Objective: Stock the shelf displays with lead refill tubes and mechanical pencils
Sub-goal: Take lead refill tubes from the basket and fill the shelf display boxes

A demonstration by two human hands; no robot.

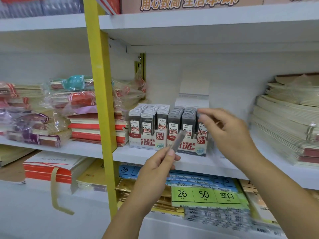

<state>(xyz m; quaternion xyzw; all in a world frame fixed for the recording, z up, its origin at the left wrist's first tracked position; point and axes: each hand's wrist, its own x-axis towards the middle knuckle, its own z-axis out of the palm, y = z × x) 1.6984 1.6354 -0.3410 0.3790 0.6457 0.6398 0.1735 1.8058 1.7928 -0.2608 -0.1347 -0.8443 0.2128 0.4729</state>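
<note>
Two display boxes of lead refill tubes stand side by side on the white middle shelf [155,155]: an HB 0.5 box [148,133] on the left and an HB 0.7 box [188,135] on the right, both packed with grey tubes. My left hand [158,168] holds one grey lead refill tube [177,141] tilted up in front of the 0.7 box. My right hand [226,130] pinches the top of a tube [201,116] in the rightmost row of the 0.7 box. No mechanical pencils are in view.
A yellow upright post [101,100] stands left of the boxes. Stacked notebooks [96,128] lie to the left and cream notebook piles [284,126] to the right. Below, label packs [205,195] and paper pads fill the lower shelf. A white shelf [207,23] hangs overhead.
</note>
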